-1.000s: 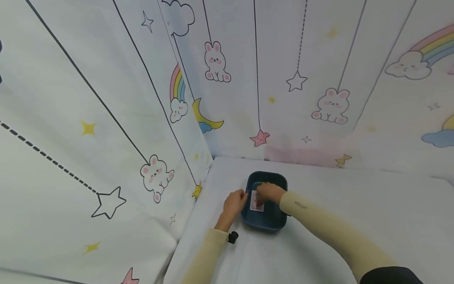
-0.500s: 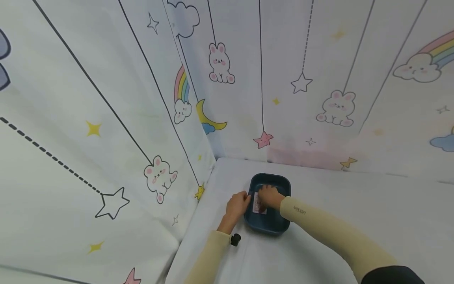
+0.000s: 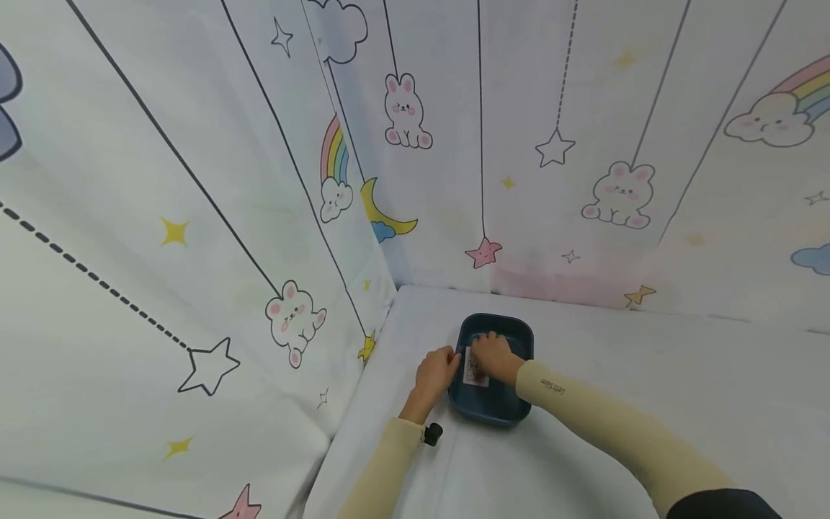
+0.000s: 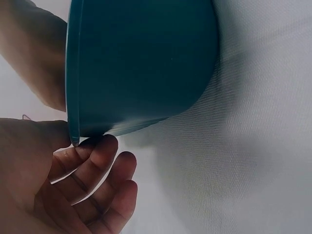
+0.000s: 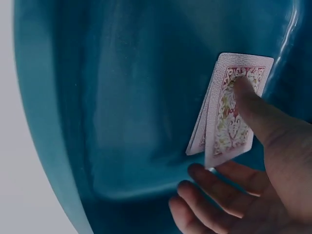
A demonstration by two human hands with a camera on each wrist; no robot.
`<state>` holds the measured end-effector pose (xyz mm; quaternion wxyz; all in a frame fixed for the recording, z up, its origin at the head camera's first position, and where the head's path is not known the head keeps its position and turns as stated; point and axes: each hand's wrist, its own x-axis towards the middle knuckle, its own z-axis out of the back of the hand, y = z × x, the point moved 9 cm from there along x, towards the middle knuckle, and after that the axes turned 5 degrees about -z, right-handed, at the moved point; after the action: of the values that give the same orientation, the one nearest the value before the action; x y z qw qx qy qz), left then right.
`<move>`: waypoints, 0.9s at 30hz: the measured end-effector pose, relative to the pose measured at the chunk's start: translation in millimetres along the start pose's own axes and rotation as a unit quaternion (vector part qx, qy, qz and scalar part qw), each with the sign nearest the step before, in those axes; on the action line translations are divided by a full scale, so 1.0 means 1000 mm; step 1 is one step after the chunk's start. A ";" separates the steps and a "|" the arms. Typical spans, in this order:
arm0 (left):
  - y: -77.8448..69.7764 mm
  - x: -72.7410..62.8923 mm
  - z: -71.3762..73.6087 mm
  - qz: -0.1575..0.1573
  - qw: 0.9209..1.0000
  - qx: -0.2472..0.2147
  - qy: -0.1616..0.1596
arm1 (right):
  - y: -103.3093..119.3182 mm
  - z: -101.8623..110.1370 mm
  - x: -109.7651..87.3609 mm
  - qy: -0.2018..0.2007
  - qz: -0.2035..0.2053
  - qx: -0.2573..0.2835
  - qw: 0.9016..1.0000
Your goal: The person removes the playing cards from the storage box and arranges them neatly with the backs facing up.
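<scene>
A dark blue-green plastic basin (image 3: 491, 409) stands on the white cloth. My left hand (image 3: 433, 375) is at its left side; in the left wrist view, the thumb and index finger of that hand (image 4: 83, 180) pinch the basin's rim. My right hand (image 3: 497, 358) reaches down inside the basin. It grips a playing card (image 5: 239, 114) with a red and green ornate back, the thumb lying on its face-up back and the fingers at its lower edge. Another card (image 5: 197, 141) shows partly behind it, mostly hidden.
White cloth (image 3: 622, 389) spreads around the basin. Behind stands a white backdrop (image 3: 447, 144) printed with rabbits, stars and rainbows, and another printed sheet (image 3: 117, 303) hangs at the left. A small black device (image 3: 433, 434) sits at the left wrist.
The head view has shifted slightly. My left hand stays at the basin's rim, and my right hand stays over the cards with only slight finger movement.
</scene>
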<state>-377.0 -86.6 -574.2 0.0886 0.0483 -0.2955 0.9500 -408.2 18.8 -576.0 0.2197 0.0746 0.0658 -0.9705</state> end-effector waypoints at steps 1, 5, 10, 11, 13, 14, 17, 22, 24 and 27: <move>0.000 0.000 0.000 0.000 1.000 0.000 0.002 | 0.000 0.000 0.000 -0.007 0.002 -0.002 1.000; -0.001 0.000 -0.003 0.002 1.000 0.005 0.011 | -0.003 0.001 0.001 -0.019 0.009 0.026 0.999; -0.001 0.001 -0.004 0.009 1.000 0.008 0.016 | -0.010 0.003 0.002 -0.009 0.006 0.091 0.996; -0.001 0.001 -0.004 0.010 1.000 0.007 0.015 | -0.012 0.003 0.002 -0.006 0.001 0.106 0.994; -0.002 0.002 -0.004 0.009 1.000 0.005 0.013 | -0.018 0.004 0.003 -0.003 -0.009 0.140 0.990; -0.002 0.002 -0.003 0.010 1.000 0.003 0.012 | -0.020 0.003 0.004 0.001 -0.014 0.155 0.988; -0.003 0.002 -0.002 0.009 1.000 0.002 0.010 | -0.028 0.001 0.006 0.016 -0.020 0.204 0.979; -0.002 0.001 -0.001 0.016 1.000 0.002 0.012 | -0.035 -0.002 0.006 0.057 -0.002 0.296 0.953; -0.001 0.000 0.000 0.019 1.000 0.001 0.016 | -0.037 -0.002 0.005 0.071 0.006 0.327 0.942; -0.001 0.000 0.001 0.017 1.000 0.000 0.018 | -0.038 0.000 0.002 0.086 0.022 0.361 0.928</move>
<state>-377.0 -86.3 -572.7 0.0775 0.0260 -0.2948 0.9521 -426.5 52.3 -572.9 0.1929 0.2336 -0.2715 -0.9135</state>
